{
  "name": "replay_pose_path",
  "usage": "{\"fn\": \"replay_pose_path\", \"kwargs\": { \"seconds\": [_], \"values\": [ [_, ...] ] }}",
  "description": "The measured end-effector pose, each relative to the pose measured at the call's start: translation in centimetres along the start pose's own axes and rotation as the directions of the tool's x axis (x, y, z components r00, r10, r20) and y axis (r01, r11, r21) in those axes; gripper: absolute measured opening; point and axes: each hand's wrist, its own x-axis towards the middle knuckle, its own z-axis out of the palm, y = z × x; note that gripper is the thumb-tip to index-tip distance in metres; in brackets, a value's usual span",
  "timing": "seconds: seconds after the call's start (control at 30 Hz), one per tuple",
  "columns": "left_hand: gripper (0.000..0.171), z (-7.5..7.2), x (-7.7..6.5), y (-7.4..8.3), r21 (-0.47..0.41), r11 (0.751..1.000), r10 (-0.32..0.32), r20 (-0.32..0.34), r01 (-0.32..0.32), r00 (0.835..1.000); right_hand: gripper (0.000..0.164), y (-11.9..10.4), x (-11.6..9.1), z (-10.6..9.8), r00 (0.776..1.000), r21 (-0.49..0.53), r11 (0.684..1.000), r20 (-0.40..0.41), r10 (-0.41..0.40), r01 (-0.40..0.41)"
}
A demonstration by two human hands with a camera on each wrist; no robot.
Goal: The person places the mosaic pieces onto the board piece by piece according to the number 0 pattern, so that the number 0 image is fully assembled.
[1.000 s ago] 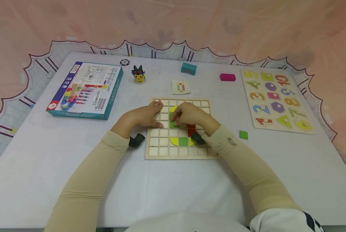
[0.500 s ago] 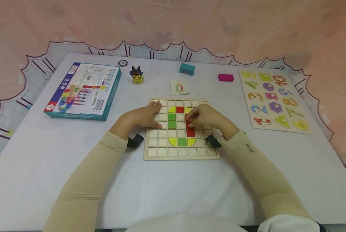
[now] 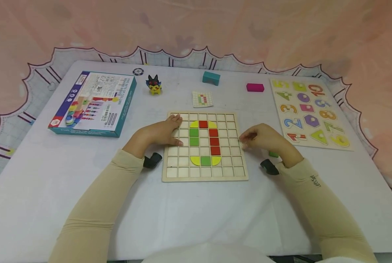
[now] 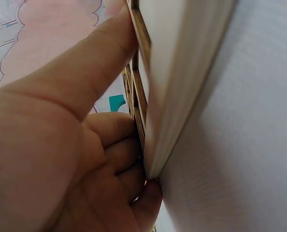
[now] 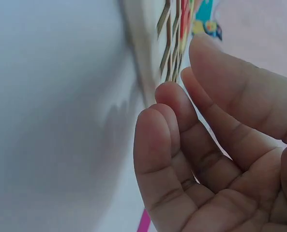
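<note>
A wooden grid board [image 3: 181,174] lies on the white table. Red tiles [image 3: 214,141], green tiles [image 3: 194,137] and yellow curved pieces [image 3: 195,161] form a closed outline in its cells, with one gap on the left side. My left hand [image 3: 163,132] rests on the board's left edge, thumb and fingers spread; in the left wrist view its little finger touches the board's side. Just off the right edge hovers my right hand [image 3: 265,138], fingers loosely bent and holding nothing, as the right wrist view confirms. A loose green tile [image 3: 273,154] is partly hidden beneath this hand.
Behind the board lies a small pattern card [image 3: 202,99]. Farther back are a toy figure [image 3: 154,86], a teal block [image 3: 211,78] and a magenta block [image 3: 255,87]. A flat box [image 3: 97,102] sits left; a number puzzle board [image 3: 309,113] lies right.
My right hand has moved right, from over the tiles to beyond the board's right edge, uncovering the red tiles. The left hand stays in place.
</note>
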Motion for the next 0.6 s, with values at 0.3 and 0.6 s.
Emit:
{"fn": "replay_pose_path", "kwargs": {
  "seconds": [0.3,0.6],
  "values": [
    [0.091,-0.1,-0.2,0.3,0.0,1.0,-0.014,-0.003,0.014,1.0,0.03,3.1,-3.3,-2.2,0.994,-0.025,0.996,-0.065,0.087,-0.089],
    [0.091,0.0,-0.1,0.4,0.0,1.0,-0.006,-0.006,0.006,1.0,0.037,5.4,-4.5,-2.4,0.99,-0.005,0.992,-0.05,0.129,-0.129]
  ]
}}
